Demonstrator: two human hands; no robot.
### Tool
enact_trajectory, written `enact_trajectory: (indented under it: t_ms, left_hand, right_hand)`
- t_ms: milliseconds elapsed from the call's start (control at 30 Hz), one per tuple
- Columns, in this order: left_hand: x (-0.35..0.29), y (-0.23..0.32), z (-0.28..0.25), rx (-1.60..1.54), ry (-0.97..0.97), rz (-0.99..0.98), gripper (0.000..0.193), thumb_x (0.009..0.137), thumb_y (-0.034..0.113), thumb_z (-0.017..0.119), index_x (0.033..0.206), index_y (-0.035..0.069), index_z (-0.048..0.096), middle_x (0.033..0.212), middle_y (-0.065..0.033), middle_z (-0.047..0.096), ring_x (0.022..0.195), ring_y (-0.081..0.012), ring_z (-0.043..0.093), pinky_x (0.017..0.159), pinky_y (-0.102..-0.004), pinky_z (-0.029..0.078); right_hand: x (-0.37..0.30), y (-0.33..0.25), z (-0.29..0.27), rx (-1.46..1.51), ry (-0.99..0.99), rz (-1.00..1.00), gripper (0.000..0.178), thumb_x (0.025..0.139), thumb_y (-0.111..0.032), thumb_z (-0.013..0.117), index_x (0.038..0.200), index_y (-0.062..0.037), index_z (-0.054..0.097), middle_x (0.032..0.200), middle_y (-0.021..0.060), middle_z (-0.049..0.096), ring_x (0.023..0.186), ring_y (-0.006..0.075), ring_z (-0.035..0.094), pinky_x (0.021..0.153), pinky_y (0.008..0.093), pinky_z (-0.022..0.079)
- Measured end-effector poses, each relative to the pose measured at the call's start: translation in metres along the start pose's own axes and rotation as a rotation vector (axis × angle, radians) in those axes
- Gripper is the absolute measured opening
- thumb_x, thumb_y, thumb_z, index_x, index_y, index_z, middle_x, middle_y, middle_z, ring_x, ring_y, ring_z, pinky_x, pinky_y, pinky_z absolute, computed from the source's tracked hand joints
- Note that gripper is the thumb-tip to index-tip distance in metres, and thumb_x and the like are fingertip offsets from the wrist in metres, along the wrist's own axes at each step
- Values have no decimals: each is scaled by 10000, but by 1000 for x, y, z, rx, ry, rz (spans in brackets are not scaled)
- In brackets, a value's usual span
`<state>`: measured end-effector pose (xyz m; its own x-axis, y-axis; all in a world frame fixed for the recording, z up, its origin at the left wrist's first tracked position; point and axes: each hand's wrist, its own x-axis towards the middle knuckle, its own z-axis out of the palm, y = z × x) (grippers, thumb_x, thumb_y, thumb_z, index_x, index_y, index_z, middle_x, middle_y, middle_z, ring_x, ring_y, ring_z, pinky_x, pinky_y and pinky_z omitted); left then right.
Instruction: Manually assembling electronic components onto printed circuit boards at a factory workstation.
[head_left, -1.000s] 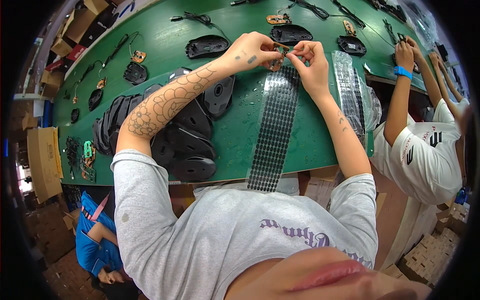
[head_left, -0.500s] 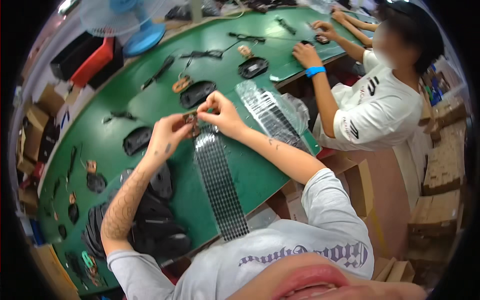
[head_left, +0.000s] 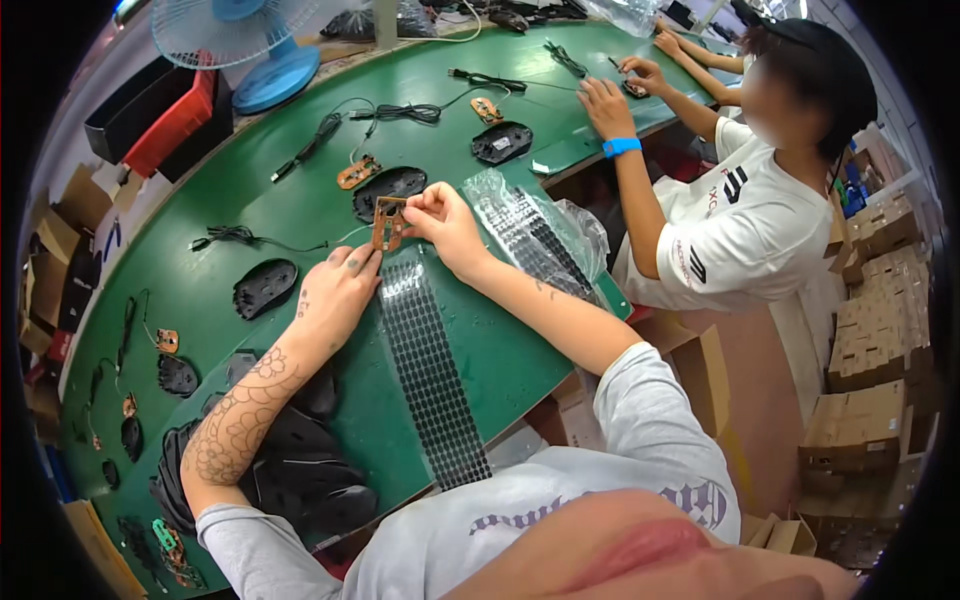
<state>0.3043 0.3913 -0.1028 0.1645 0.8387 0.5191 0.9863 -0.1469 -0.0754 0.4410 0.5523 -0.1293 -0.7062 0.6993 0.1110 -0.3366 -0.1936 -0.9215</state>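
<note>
A small orange-brown circuit board (head_left: 387, 228) stands tilted up between my hands. My right hand (head_left: 444, 228) pinches its right edge near the top with thumb and fingers. Back turned upward, my left hand (head_left: 338, 295) has its fingertips closed at the board's lower left edge; its thumb is hidden. A thin cable runs leftward from near the board. Just beyond it lies an open black mouse shell (head_left: 378, 190). Below my hands, a clear strip with rows of black dots (head_left: 432, 375) stretches toward my body. Another black shell (head_left: 265, 288) rests left of my left hand.
Black mouse shells are heaped (head_left: 310, 470) by my left forearm. Bagged dotted strips (head_left: 535, 235) lie to the right. Boards with coiled cables (head_left: 410, 114) and shells are spread along the green table (head_left: 480, 345). A blue fan (head_left: 275, 75) stands behind; a co-worker (head_left: 740, 215) works at right.
The board has turned so that its face shows more plainly. My left hand has rolled over and dropped lower, its back now up. My right hand has stayed at the board.
</note>
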Motion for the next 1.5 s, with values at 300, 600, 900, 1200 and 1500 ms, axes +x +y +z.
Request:
enact_trajectory:
  t_ms: [300,600,900,1200,1500]
  left_hand:
    - [-2,-11,4,-313,-166,-260,94,818,161,669,886,96,674,893,-44,589,830,-235,609,718,-332,499]
    - [5,-14,-2,-431,-252,-347,79,807,142,679,841,72,690,837,-49,625,772,-253,617,713,-348,494]
    - [5,-30,2,-630,-360,-603,133,742,184,710,804,66,715,704,-34,672,629,-220,601,634,-336,485]
    - [5,-20,-2,-564,-316,-551,114,741,179,701,807,89,720,725,-26,676,644,-218,611,640,-337,491]
    - [0,-8,-7,-401,-224,-420,76,792,160,692,834,97,692,850,-10,632,762,-222,610,701,-321,489]
  right_hand:
    - [-1,5,0,-9,-33,-17,243,901,-4,633,903,-90,405,1005,80,600,876,156,606,772,287,552]
    - [-12,3,2,-27,0,-21,239,899,-8,636,900,-85,411,1004,82,605,838,161,618,767,278,544]
    - [-6,6,7,-109,-45,-31,199,884,-26,650,938,-65,462,990,78,621,821,150,617,749,281,556]
    - [-8,1,2,-60,-44,-23,190,933,-33,611,902,-92,433,1066,82,606,874,158,615,804,280,536]
    - [-10,0,3,-42,-43,-17,199,942,-34,604,899,-97,420,1065,77,603,886,153,607,817,285,533]
